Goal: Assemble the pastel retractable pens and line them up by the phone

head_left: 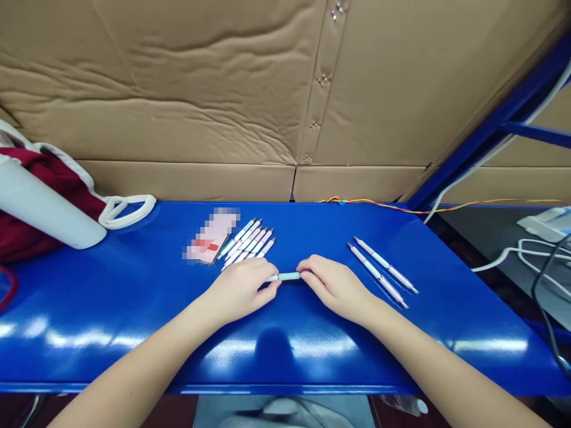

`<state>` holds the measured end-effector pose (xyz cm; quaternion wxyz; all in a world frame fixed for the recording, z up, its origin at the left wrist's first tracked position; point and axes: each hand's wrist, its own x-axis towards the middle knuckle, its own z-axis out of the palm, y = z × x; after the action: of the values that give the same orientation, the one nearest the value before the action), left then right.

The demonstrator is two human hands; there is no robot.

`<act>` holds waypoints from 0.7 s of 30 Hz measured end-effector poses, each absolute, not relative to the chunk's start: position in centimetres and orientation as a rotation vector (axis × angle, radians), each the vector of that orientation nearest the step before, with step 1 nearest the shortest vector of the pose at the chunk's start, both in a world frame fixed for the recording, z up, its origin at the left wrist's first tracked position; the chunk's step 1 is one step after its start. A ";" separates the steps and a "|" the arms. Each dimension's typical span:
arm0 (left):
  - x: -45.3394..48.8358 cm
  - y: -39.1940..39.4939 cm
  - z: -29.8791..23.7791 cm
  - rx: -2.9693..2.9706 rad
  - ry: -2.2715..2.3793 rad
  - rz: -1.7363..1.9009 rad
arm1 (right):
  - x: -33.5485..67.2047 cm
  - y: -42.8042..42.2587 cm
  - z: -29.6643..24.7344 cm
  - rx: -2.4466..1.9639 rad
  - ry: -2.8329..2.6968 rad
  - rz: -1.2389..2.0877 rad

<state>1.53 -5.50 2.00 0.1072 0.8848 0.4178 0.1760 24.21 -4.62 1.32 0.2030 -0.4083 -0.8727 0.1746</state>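
Table: blue.
Grip: left hand, right hand pinched pen.
Pen's right: two pens lay, seemingly done.
Pen's left: row waited.

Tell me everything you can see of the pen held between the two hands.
The pen is slim and looks like plastic: a pale, light blue-green barrel with a whiter stretch toward its left end. It lies level and crosswise, low over the blue table; whether it touches the surface cannot be told. The left hand pinches its left end and the right hand its right end, hiding both tips.
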 end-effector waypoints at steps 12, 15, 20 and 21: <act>1.5 -5.4 2.0 2.607 1.231 0.501 | 24.3 -4.6 1.4 -1.034 -2.400 0.453; 1.4 -5.4 1.9 2.610 1.220 0.504 | 24.3 -4.5 1.4 -0.992 -2.382 0.410; 1.6 -5.5 1.6 2.621 1.197 0.513 | 24.1 -4.3 1.0 -1.040 -2.456 0.357; 1.6 -5.6 1.6 2.630 1.196 0.518 | 24.0 -4.3 1.0 -1.057 -2.459 0.369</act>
<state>1.59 -5.58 1.61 0.1031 0.8913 0.4052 0.1756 24.02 -4.28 1.00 0.2180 -0.3817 -0.8883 0.1331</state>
